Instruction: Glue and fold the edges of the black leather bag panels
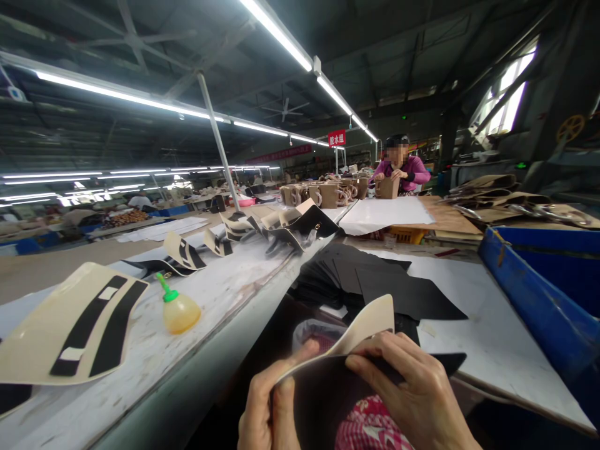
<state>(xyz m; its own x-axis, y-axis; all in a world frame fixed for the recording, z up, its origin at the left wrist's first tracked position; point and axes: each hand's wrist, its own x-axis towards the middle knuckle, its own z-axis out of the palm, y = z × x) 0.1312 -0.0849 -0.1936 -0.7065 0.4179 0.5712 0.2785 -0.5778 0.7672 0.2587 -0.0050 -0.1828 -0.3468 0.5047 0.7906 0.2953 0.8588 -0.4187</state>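
My left hand (274, 400) is closed on the left edge of a bent, leather-like panel (323, 394), thumb on the black face and fingers behind. My right hand (412, 381) pinches the same panel along its upper edge, where a cream flap (368, 325) curls up behind the fingertips. The panel is held in the air in front of me, low in the view. To the left, on the workbench (225, 300), lies a cream panel with black strips (89, 325). Beside it stands a squeeze bottle (180, 309) of yellowish liquid with a green nozzle.
More cream-and-black pieces (182, 250) lie along the bench. Black sheets (356, 278) are stacked beyond my hands, and a blue bin (539, 294) stands at the right. Farther off, a person (412, 169) handles a brown bag (388, 187) near a row of similar bags (328, 194).
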